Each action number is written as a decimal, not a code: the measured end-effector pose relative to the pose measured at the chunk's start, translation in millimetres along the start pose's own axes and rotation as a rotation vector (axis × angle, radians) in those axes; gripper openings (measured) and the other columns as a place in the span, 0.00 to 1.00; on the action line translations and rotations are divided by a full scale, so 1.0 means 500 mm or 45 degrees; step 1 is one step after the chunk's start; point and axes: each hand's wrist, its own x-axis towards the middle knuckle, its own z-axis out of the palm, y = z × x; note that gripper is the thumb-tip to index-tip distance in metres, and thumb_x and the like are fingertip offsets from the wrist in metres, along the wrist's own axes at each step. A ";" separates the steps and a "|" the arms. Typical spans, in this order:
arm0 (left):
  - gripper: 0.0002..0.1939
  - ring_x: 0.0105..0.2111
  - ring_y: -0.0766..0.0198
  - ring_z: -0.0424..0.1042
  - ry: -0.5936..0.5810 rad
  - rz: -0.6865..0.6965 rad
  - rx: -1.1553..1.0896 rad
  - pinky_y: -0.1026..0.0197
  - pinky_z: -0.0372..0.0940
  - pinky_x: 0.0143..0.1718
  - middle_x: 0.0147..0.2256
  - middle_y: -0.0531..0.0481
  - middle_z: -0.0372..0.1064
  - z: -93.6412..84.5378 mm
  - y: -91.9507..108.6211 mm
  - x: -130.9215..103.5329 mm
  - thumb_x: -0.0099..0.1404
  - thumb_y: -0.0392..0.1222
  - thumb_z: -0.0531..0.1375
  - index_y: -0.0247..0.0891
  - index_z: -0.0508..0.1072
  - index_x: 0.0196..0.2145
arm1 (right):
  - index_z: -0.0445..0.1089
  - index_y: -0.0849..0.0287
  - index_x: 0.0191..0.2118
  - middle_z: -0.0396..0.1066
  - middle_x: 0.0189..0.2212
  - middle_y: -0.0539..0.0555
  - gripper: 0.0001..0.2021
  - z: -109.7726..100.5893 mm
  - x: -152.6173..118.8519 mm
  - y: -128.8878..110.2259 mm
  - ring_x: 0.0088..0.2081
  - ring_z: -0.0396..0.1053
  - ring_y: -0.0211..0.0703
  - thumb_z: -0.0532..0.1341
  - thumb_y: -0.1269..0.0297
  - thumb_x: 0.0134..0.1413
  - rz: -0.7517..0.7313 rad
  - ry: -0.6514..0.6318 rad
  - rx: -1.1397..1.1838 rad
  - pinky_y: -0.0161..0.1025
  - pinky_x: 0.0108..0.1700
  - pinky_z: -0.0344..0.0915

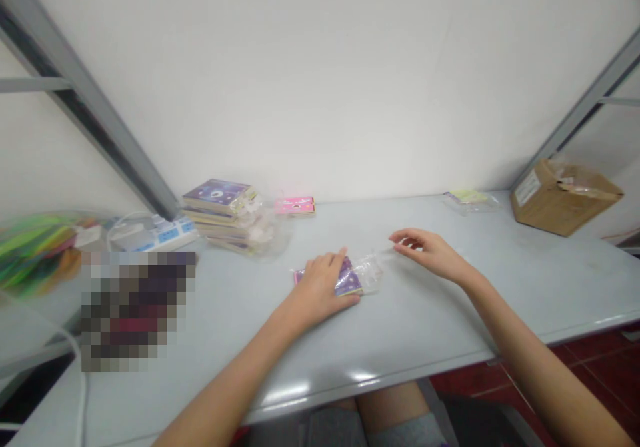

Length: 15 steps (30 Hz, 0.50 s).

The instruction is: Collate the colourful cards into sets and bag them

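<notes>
A purple booklet in a clear plastic bag (351, 280) lies on the grey table (425, 327) in front of me. My left hand (320, 287) rests on its left part with fingers spread, covering some of it. The bag's loose clear end points right. Just past that end, my right hand (417, 250) hovers above the table, its fingers slightly curled and apart, with nothing visible in them.
Bagged purple booklets (217, 197) are stacked at the back left, beside a pink pack (296, 206). A power strip (170, 234) and blurred colourful items (37, 247) lie farther left. At the back right are a flat bagged item (470, 198) and a cardboard box (555, 200).
</notes>
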 end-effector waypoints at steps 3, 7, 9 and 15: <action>0.42 0.49 0.50 0.57 -0.001 0.008 0.006 0.52 0.51 0.50 0.50 0.41 0.58 0.001 -0.001 0.000 0.54 0.54 0.58 0.33 0.47 0.59 | 0.69 0.58 0.39 0.71 0.38 0.56 0.14 -0.056 -0.025 0.055 0.34 0.69 0.43 0.54 0.57 0.51 0.104 0.077 -0.241 0.39 0.37 0.65; 0.42 0.49 0.50 0.58 0.012 0.015 0.015 0.52 0.52 0.50 0.50 0.41 0.58 0.004 -0.002 0.000 0.54 0.55 0.58 0.34 0.46 0.59 | 0.71 0.62 0.39 0.72 0.34 0.59 0.16 -0.113 -0.057 0.132 0.32 0.70 0.46 0.56 0.58 0.48 0.386 0.029 -0.567 0.41 0.37 0.64; 0.42 0.49 0.50 0.58 0.011 0.012 0.014 0.52 0.52 0.50 0.50 0.41 0.58 0.005 -0.002 0.000 0.54 0.55 0.58 0.34 0.46 0.59 | 0.71 0.64 0.39 0.73 0.33 0.60 0.16 -0.124 -0.069 0.164 0.31 0.70 0.47 0.56 0.59 0.46 0.495 -0.031 -0.636 0.40 0.36 0.64; 0.42 0.49 0.50 0.58 -0.006 0.008 0.015 0.53 0.51 0.50 0.50 0.40 0.57 0.004 -0.002 0.000 0.54 0.55 0.58 0.33 0.47 0.59 | 0.71 0.64 0.38 0.73 0.30 0.58 0.15 -0.121 -0.091 0.224 0.30 0.70 0.45 0.56 0.60 0.46 0.597 -0.005 -0.664 0.38 0.34 0.61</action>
